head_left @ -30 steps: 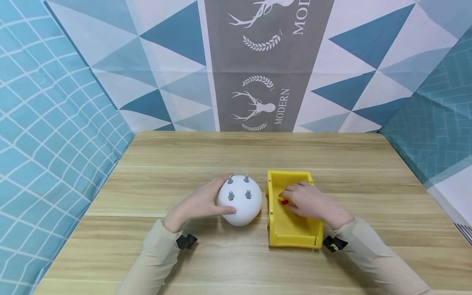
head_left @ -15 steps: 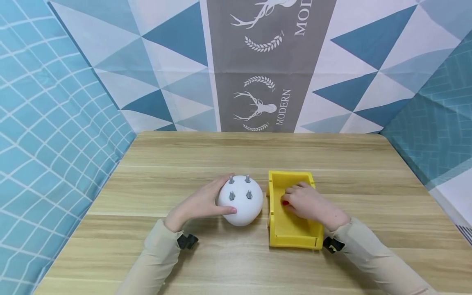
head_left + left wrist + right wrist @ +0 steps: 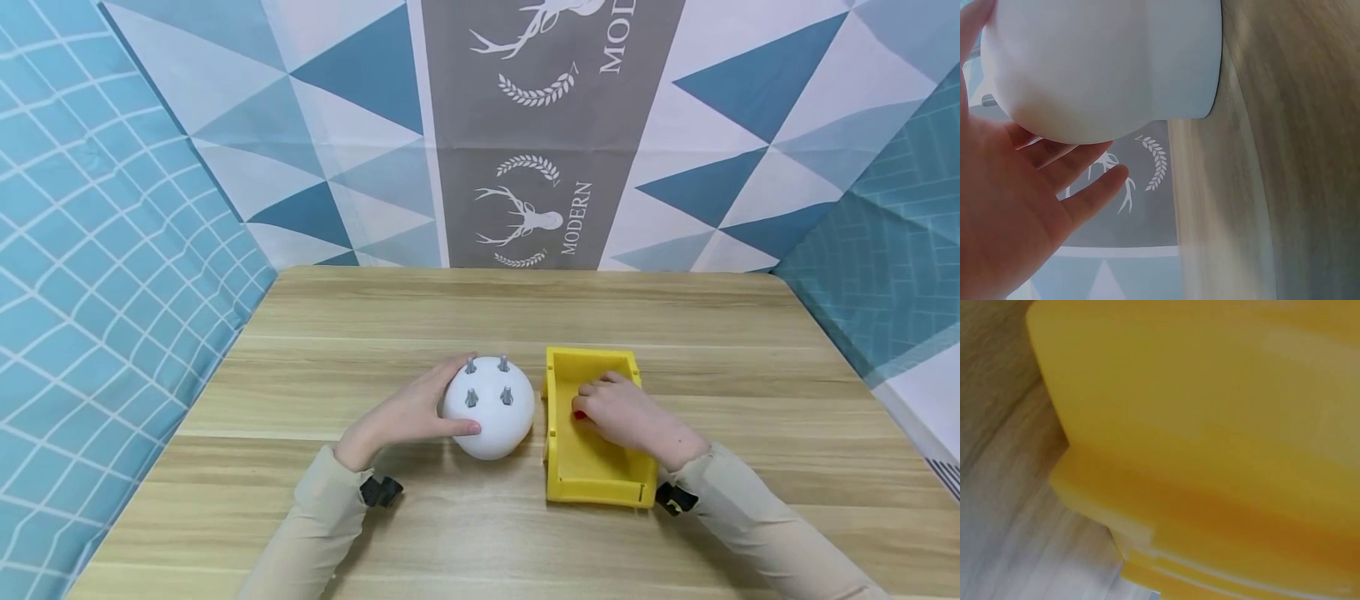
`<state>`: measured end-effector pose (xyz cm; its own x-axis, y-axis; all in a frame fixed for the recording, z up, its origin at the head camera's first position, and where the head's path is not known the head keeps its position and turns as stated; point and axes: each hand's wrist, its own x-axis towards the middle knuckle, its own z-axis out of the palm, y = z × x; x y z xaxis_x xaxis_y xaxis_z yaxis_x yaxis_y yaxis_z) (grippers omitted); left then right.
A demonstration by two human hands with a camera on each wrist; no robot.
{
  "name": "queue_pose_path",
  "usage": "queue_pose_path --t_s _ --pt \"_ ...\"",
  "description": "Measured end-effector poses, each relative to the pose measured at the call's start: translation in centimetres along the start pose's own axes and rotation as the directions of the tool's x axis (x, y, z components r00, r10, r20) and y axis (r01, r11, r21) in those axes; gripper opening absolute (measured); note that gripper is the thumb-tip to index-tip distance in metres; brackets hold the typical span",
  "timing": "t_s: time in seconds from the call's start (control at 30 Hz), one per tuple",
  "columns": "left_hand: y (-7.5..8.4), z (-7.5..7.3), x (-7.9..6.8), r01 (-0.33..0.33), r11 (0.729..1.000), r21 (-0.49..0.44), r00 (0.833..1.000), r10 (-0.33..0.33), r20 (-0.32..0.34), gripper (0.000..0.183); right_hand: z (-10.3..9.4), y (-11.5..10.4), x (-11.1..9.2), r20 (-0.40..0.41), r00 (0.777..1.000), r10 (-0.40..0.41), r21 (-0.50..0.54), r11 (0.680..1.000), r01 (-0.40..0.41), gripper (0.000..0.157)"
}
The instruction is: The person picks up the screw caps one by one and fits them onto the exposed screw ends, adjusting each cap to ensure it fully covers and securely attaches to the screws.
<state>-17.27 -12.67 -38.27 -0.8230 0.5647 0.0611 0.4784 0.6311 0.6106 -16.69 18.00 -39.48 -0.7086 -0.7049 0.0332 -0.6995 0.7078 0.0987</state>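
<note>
A white dome-shaped body with a straight-sided base stands on the table, several threaded metal bolts sticking up from its top. My left hand holds it from the left, thumb on the near side and fingers round the far side; in the left wrist view some fingers reach beneath the white curve. To its right is a yellow plastic bin. Inside the bin, my right hand pinches a small red piece, mostly hidden by the fingers. The yellow bin wall fills most of the right wrist view.
The wood-grain table runs back to a patterned cloth wall. Blue tiled cloth borders the left side, and another blue cloth the right. A narrow gap separates dome and bin.
My right hand has drawn its fingers closer around the red piece, which now shows less, and has shifted slightly within the bin. My left hand and the white dome stay in place.
</note>
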Motion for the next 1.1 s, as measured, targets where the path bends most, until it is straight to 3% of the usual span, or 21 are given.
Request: queue_pose_path --t_s 0.8,1.1 --pt "-0.44 0.47 -0.25 -0.001 1.0 -0.019 1.0 0.001 -0.003 0.099 0.05 -0.4 0.31 0.016 1.0 -0.012 0.001 1.0 0.012 0.013" --pt "-0.42 0.45 -0.05 0.001 1.0 -0.026 1.0 -0.001 -0.001 0.097 0.15 -0.18 0.29 -0.029 0.998 -0.05 -0.037 0.998 0.049 0.012"
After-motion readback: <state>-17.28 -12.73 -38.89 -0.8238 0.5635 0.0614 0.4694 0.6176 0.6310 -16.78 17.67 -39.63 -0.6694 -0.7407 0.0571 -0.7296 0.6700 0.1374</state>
